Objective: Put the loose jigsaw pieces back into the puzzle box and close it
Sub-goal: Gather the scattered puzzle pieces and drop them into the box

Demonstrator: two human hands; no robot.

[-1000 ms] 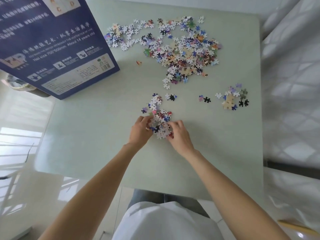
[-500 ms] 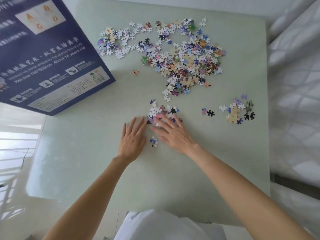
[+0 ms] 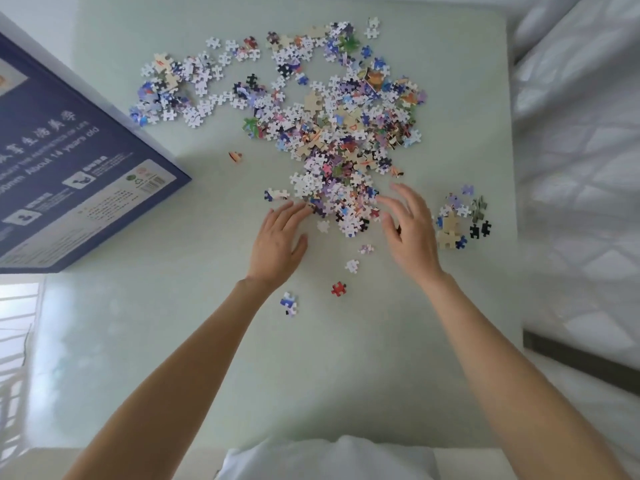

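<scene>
**Two hands at the edge of the jigsaw pile**

The left hand (image 3: 277, 242) lies flat on the pale green table (image 3: 173, 341), fingers straight, tips touching the near edge of the big pile of jigsaw pieces (image 3: 325, 133). The right hand (image 3: 410, 233) hovers with fingers spread and loose, holding nothing. A red piece (image 3: 338, 288) lies behind both hands (near the wrists). The blue puzzle box (image 3: 69, 168) sits well left of the left fingers.

A pale green table (image 3: 173, 341) stands beside white patterned fabric (image 3: 581, 168) and a glossy floor (image 3: 20, 341).
</scene>
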